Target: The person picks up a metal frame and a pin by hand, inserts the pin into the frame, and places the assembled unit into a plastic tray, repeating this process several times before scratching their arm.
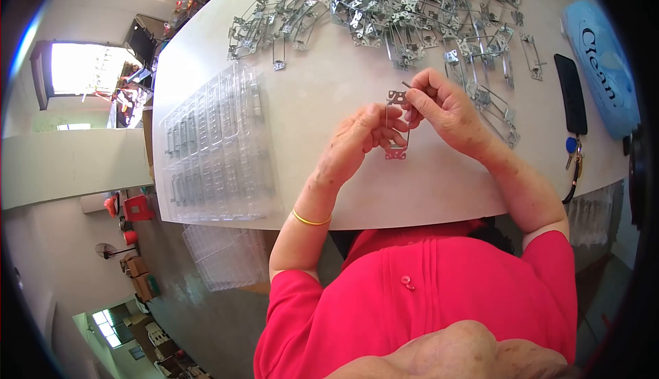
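Note:
My left hand [360, 139] has its fingers curled round a small metal wire-frame bracket [396, 153], which stands out from my fingers over the white table. The bracket has a flat plate with holes at each end and thin rods between them. Beside its upper plate, my right hand [443, 108] is closed in a pinch, with a short thin dark rod [406, 84] poking out from thumb and forefinger. The fingertips of both hands are close together at the bracket's side.
A large heap of similar metal brackets [405, 8] covers the table's far side. Clear plastic trays [220, 146] lie at the left, some brackets showing in them. At the right are a black phone [570, 94], keys [575, 156] and a blue "Clean" packet [600, 67].

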Motion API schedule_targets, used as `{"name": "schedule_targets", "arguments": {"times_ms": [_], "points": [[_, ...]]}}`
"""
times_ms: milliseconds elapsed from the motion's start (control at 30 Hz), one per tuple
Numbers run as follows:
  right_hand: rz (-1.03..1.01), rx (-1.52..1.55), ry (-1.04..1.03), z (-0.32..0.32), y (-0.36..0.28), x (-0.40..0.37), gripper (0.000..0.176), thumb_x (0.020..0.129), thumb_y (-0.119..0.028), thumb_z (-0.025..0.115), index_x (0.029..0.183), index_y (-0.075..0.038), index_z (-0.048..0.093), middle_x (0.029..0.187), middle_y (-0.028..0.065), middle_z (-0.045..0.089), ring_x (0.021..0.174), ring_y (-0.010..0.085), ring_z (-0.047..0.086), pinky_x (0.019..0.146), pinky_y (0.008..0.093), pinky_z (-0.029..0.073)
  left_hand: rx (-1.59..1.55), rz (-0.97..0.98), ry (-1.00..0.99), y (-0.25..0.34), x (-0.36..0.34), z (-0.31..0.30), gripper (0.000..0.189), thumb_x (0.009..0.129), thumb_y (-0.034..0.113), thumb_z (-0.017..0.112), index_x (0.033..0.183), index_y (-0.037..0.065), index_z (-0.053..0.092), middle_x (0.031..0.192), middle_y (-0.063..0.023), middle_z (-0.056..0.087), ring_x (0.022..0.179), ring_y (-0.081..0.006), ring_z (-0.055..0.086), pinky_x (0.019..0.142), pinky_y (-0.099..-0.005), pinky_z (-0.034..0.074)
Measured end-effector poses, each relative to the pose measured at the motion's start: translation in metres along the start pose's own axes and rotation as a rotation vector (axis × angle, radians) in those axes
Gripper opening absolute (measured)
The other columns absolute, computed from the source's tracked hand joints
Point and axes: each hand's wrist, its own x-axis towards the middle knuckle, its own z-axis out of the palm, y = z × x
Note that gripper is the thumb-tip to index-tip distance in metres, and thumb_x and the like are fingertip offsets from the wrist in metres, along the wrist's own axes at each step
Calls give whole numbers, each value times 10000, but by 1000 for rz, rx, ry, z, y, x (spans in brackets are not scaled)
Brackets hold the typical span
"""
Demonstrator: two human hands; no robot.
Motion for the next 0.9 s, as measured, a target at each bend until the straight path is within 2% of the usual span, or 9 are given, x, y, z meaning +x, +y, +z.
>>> {"name": "schedule_targets", "arguments": {"times_ms": [67,133,267,300,367,467,633,767,900], "points": [[4,12,37,-2,3,2,122,1071,-146,564,1053,-26,554,891,31,648,777,89,640,697,252,553,29,-10,-3,-1,-3,5,408,1127,319,418,1251,-31,586,1031,-141,710,900,-194,688,830,-351,549],[57,49,40,-1,4,2,135,1069,-166,569,1052,-32,559,889,31,650,778,92,650,699,252,562,229,5,-53,-5,-6,5,370,1128,311,426,1272,-1,561,1031,-128,715,913,-195,693,831,-337,543],[103,9,35,3,3,0,150,1063,-180,585,1046,-32,567,891,28,652,773,91,654,692,252,566,243,-23,-11,-8,-6,0,343,1124,319,440,1232,22,574,879,-79,695,752,-134,652,686,-265,520],[94,-11,36,3,3,0,146,1064,-179,585,1046,-34,576,882,24,648,764,82,644,678,244,555,240,-21,-11,-8,-6,-1,343,1124,319,440,1232,22,574,879,-79,695,752,-134,652,686,-265,520],[87,-33,35,3,4,0,143,1065,-179,585,1047,-37,585,874,19,645,756,74,633,664,236,545,253,-4,38,-8,-6,-3,349,1125,322,433,1223,24,584,787,-51,668,661,-98,595,604,-230,476],[80,-63,42,3,3,-1,138,1071,-182,580,1047,-49,605,816,4,629,705,56,596,608,223,500,284,2,93,-6,-8,-4,358,1123,325,431,1203,21,602,729,-31,647,613,-80,556,564,-225,444],[99,-197,33,4,-7,-5,145,1077,-204,576,1061,-70,631,638,-40,547,530,33,496,486,213,394,252,58,120,-10,-7,-8,362,1118,313,434,1171,10,624,662,-17,611,537,-55,480,511,-202,380],[84,-226,43,7,-7,-6,158,1075,-218,586,1063,-74,649,603,-58,512,499,19,461,464,209,361,285,85,116,-11,-7,-11,366,1116,303,423,1159,8,636,625,-9,588,498,-35,411,485,-192,329],[82,-264,55,7,-4,-5,164,1067,-230,606,1064,-76,666,604,-72,501,508,7,452,473,206,349,278,71,106,-10,-9,-11,373,1116,307,417,1165,11,638,621,-5,587,500,-31,401,487,-193,328]]}}
